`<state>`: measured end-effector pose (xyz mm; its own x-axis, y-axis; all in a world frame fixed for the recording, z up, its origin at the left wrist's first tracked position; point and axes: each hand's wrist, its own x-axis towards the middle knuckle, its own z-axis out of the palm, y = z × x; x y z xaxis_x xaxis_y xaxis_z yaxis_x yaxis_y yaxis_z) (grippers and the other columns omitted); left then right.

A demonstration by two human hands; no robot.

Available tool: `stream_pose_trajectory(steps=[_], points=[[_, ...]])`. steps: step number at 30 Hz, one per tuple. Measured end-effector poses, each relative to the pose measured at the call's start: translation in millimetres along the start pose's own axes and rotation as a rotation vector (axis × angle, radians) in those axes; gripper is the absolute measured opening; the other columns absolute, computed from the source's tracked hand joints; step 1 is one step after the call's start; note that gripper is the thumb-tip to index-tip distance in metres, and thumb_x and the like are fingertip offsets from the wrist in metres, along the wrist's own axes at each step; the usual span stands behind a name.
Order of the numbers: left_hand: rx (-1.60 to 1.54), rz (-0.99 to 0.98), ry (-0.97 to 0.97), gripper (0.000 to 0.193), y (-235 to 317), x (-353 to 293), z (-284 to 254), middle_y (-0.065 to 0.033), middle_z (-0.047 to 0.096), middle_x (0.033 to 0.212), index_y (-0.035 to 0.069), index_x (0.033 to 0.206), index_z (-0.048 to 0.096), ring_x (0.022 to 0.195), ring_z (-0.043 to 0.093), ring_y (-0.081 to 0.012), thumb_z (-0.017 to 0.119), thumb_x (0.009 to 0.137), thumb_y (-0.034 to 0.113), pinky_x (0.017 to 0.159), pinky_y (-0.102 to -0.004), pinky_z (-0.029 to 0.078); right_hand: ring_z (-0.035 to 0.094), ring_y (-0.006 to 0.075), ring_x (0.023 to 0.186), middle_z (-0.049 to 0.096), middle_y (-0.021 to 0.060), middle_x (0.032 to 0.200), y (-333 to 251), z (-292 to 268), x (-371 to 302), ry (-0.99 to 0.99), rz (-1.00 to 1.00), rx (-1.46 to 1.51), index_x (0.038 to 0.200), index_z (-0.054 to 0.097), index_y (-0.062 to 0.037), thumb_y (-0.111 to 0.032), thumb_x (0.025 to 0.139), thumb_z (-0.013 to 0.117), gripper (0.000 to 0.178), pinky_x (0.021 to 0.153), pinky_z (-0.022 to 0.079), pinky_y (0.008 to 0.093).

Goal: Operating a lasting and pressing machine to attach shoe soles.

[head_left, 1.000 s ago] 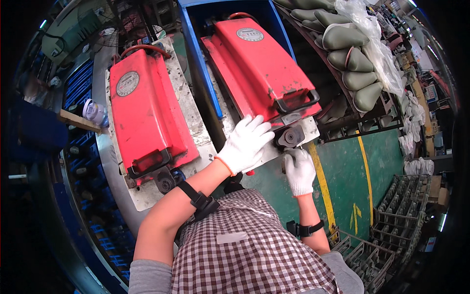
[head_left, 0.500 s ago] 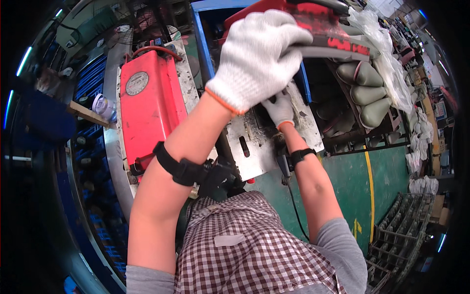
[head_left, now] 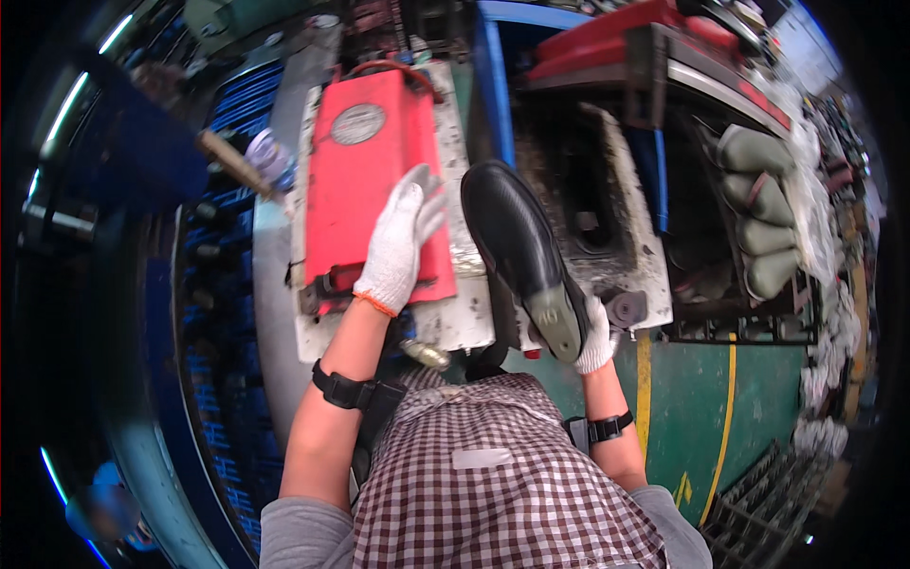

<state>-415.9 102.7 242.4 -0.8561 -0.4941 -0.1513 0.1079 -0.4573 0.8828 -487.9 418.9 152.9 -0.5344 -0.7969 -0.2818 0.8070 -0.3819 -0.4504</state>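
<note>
My right hand (head_left: 597,339), in a white knit glove, grips the heel end of a black shoe upper (head_left: 514,228) stretched over a grey-green shoe last. The toe points away from me and to the left; the bare heel end of the last is nearest to me. Most of the right fingers are behind the last. My left hand (head_left: 403,237), gloved alike, holds nothing, its fingers stretched out over the red machine cover (head_left: 332,199). To the right of the shoe lies the dark cavity (head_left: 588,209) of a second machine, under a raised red lid (head_left: 607,45).
Several green shoe lasts (head_left: 763,190) sit on a rack at the right, beside crumpled clear plastic (head_left: 804,199). A blue frame post (head_left: 495,95) stands between the machines. A purple-and-white container (head_left: 268,156) is at the left. Lower right is a metal rack (head_left: 768,512).
My left hand has left the raised lid and moved down and left over the red cover. My right hand has come out of the cavity with the lasted shoe.
</note>
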Motion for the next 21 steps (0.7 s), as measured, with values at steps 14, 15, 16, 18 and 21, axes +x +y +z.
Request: stream_pose_trajectory(steps=[14, 15, 16, 18, 21], points=[[-0.511, 0.240, 0.061, 0.032, 33, -151, -147, -0.0234, 0.066, 0.138, 0.000, 0.135, 0.059, 0.127, 0.065, -0.0318, 0.055, 0.105, 0.011, 0.112, -0.0468, 0.052, 0.051, 0.0294, 0.145, 0.049, 0.0195, 0.159, 95, 76, 36, -0.213, 0.491, -0.259, 0.160, 0.036, 0.0046, -0.040, 0.081, 0.084, 0.102, 0.124, 0.037, 0.0415], [-0.336, 0.273, 0.299, 0.045, 32, -159, -151, -0.0209, 0.062, 0.144, 0.001, 0.145, 0.052, 0.134, 0.060, -0.0316, 0.055, 0.109, 0.028, 0.118, -0.0471, 0.046, 0.051, 0.0295, 0.145, 0.048, 0.0194, 0.160, 104, 97, 40, -0.194, 0.451, -0.313, 0.161, 0.034, 0.0042, -0.043, 0.083, 0.084, 0.104, 0.124, 0.037, 0.0421], [-0.503, 0.179, 0.240, 0.054, 28, -169, -160, -0.0197, 0.057, 0.149, 0.002, 0.149, 0.048, 0.138, 0.055, -0.0312, 0.052, 0.109, 0.039, 0.121, -0.0473, 0.041, 0.051, 0.0296, 0.145, 0.048, 0.0192, 0.160, 112, 115, 45, -0.224, 0.463, -0.354, 0.161, 0.034, 0.0039, -0.045, 0.084, 0.082, 0.103, 0.124, 0.037, 0.0423], [-0.649, 0.066, 0.241, 0.084, 14, -187, -165, -0.0175, 0.044, 0.161, 0.002, 0.159, 0.037, 0.150, 0.041, -0.0297, 0.044, 0.105, 0.066, 0.129, -0.0468, 0.028, 0.052, 0.0287, 0.144, 0.048, 0.0187, 0.159, 134, 146, 59, -0.332, 0.472, -0.431, 0.162, 0.033, 0.0023, -0.050, 0.091, 0.075, 0.097, 0.123, 0.038, 0.0423], [-0.673, 0.136, 0.176, 0.099, -7, -222, -135, -0.0184, 0.053, 0.152, 0.003, 0.157, 0.039, 0.139, 0.052, -0.0334, 0.073, 0.088, 0.065, 0.123, -0.0496, 0.037, 0.053, 0.0256, 0.142, 0.048, 0.0177, 0.158, 170, 177, 79, -0.287, 0.565, -0.627, 0.164, 0.026, 0.0024, -0.039, 0.099, 0.067, 0.087, 0.121, 0.039, 0.0413]])
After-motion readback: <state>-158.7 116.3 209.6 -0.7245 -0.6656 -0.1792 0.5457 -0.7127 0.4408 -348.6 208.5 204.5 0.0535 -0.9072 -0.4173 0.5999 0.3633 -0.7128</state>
